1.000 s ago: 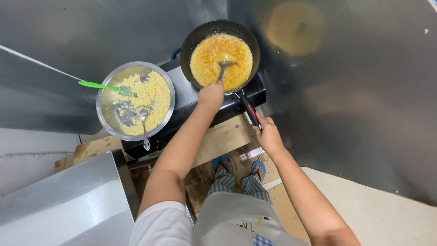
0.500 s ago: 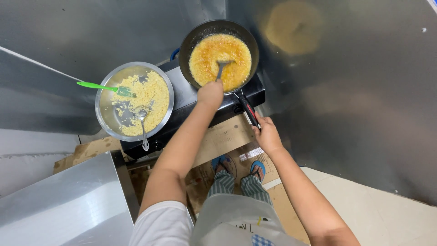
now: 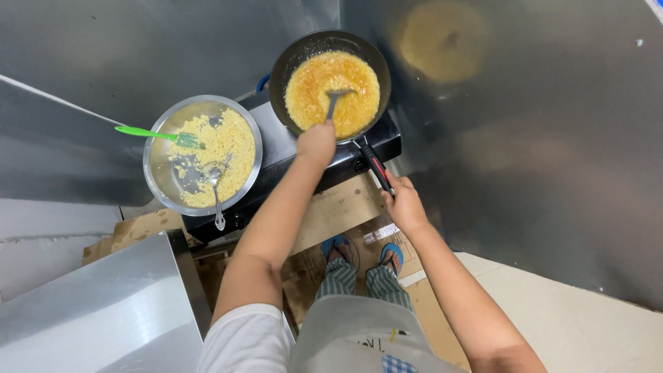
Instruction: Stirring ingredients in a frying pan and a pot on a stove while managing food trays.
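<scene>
Sheet-metal walls close in around a black stove [image 3: 290, 155] set low on cardboard over the floor. On it, a dark frying pan [image 3: 330, 79] of orange-yellow grain mix sits beyond the left hand [image 3: 316, 141], whose fingers are wrapped tight round the handle of a metal spatula [image 3: 335, 102]; its blade is down in the food, a stirring grip. The right hand [image 3: 404, 204] is clasped round the end of the pan handle [image 3: 373, 164], likely to steady the pan against the stirring. Left of the left hand's fingers, a steel bowl [image 3: 202, 155] holds paler yellow mix, with a green spatula [image 3: 157, 135] propped on its rim and a metal spoon [image 3: 215, 186] lying inside, both parked within reach.
</scene>
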